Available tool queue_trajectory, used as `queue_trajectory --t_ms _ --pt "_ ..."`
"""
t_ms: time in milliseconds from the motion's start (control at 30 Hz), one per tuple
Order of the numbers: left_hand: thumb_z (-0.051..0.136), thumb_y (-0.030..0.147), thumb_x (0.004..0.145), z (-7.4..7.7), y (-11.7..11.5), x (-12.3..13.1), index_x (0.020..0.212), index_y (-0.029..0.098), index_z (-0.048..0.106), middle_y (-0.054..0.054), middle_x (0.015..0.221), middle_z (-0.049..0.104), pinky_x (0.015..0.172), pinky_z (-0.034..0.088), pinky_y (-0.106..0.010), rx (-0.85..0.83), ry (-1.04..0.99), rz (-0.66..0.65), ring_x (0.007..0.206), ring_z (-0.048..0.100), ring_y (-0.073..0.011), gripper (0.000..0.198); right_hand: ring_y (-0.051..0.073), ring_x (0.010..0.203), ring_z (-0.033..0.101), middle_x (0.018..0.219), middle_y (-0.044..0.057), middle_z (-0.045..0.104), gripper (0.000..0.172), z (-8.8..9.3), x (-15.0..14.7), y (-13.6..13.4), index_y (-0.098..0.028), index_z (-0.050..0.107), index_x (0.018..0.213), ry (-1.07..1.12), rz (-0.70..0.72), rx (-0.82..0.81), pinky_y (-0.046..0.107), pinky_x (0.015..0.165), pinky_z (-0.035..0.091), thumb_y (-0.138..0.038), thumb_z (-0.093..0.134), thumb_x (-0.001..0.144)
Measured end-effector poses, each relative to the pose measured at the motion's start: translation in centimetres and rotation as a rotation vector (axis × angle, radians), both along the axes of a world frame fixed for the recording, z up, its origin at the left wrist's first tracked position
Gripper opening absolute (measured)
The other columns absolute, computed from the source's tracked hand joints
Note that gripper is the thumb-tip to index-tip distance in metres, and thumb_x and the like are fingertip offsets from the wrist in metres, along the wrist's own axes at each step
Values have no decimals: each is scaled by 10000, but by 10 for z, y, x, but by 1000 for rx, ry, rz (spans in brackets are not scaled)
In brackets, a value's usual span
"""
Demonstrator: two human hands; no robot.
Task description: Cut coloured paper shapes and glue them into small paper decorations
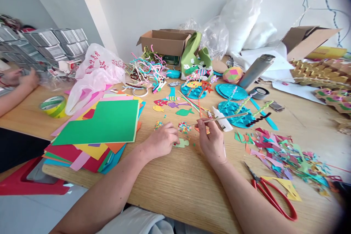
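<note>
My right hand [212, 142] pinches a thin wooden stick [227, 117], whose left tip points at a small pile of colourful paper bits [184, 127]. My left hand [162, 140] is closed, its fingertips at the left end of a light green paper cut-out [183, 143] lying flat on the table. A second little pile of paper bits [158, 125] lies just beyond my left hand. Farther back are several paper fish, among them a green fish [184, 112] and a yellow fish [158, 108]. A white glue bottle [222, 120] lies behind my right hand.
Red-handled scissors [270, 192] and a heap of paper scraps [293, 153] lie to the right. Coloured paper sheets [109, 122] are stacked left, near yellow tape [53, 106]. A steel flask [256, 71] leans behind blue discs [231, 91]. Another person's hands [20, 77] show far left.
</note>
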State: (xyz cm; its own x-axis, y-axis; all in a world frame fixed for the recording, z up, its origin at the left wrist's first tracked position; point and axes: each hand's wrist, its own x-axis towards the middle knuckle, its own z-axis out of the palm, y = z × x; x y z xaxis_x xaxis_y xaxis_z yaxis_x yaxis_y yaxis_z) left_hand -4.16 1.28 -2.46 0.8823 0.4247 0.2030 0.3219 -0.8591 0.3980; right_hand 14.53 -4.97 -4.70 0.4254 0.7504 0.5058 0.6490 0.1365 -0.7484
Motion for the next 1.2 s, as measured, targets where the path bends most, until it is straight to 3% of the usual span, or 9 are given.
queue_trajectory --t_ms 900,1200 --pt "518 -3 816 6 0 -1 871 159 748 -57 869 683 843 474 -328 -31 57 -11 938 536 -202 287 204 779 597 821 44 665 197 -7 7 6 -221 561 805 -87 -5 -6 343 721 453 -320 470 948" --pt "533 11 825 8 -2 0 882 169 743 -53 869 683 854 475 -328 -7 65 -12 942 539 -199 269 199 728 588 741 27 635 198 1 3 2 -227 525 800 -119 -13 -52 328 691 435 -325 448 954"
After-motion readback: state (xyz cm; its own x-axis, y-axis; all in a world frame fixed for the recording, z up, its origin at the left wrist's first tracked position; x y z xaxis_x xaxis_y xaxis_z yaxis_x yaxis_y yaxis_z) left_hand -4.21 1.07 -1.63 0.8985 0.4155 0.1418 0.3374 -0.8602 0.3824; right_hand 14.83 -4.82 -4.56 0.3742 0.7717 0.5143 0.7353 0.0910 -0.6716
